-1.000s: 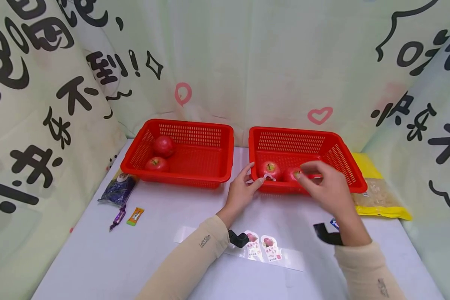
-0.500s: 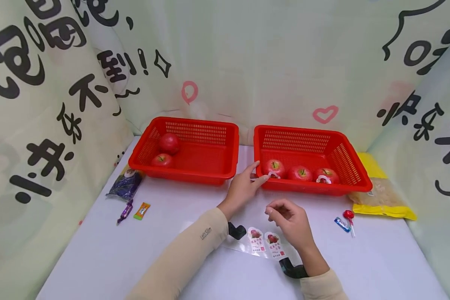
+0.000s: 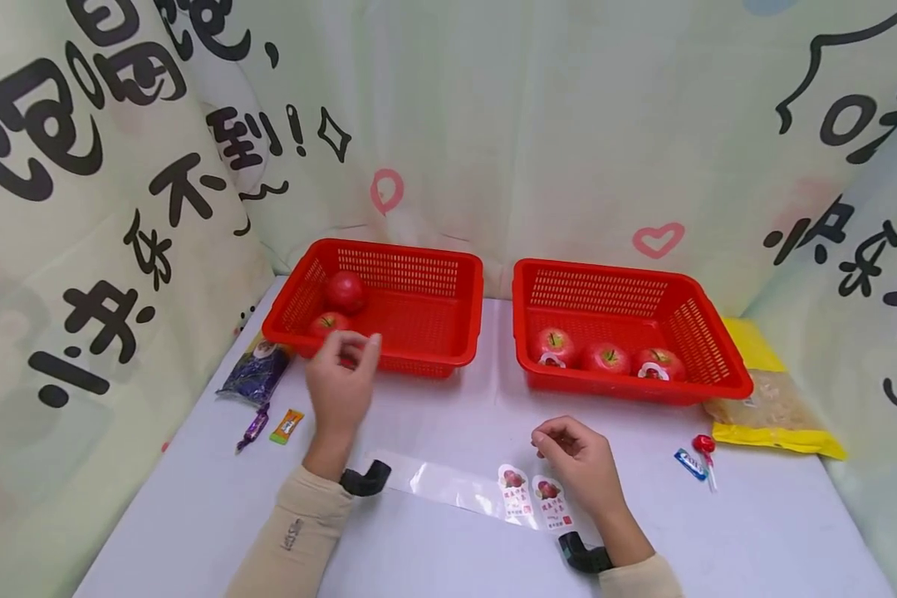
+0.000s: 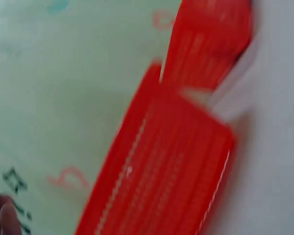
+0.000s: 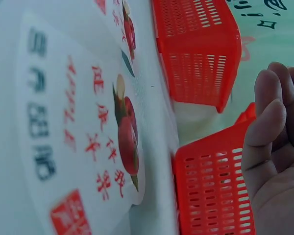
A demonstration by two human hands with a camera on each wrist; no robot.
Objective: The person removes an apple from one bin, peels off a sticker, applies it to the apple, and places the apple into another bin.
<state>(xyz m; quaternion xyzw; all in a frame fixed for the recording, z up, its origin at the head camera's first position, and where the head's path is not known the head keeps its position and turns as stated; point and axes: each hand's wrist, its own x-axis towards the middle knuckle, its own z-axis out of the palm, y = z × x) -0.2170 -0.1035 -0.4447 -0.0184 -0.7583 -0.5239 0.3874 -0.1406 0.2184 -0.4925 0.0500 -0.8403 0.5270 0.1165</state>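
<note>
My left hand (image 3: 341,386) is over the front rim of the left red basket (image 3: 399,365), thumb and fingers apart, close to an apple (image 3: 330,322). Behind that apple sits a second apple (image 3: 345,291). In the left wrist view that basket (image 4: 161,161) is blurred and only a bit of the hand shows at the edge. My right hand (image 3: 579,461) hovers beside the clear strip (image 3: 448,486) bearing two apple-printed stickers (image 3: 515,492); its fingers are loosely bent, with nothing seen between them. The right wrist view shows a sticker (image 5: 88,132) close up, and the bent fingers (image 5: 267,122).
The right red basket (image 3: 628,389) holds three apples (image 3: 605,359), two with white labels. A yellow-edged bag (image 3: 770,407), a lollipop (image 3: 704,445) and a blue-wrapped sweet (image 3: 691,464) lie right. Left are a dark packet (image 3: 257,371) and two wrapped sweets (image 3: 287,426).
My left hand has left the right basket's corner and moved left to the left basket. My right hand has withdrawn from the right basket's apples to beside the sticker strip, then stayed there.
</note>
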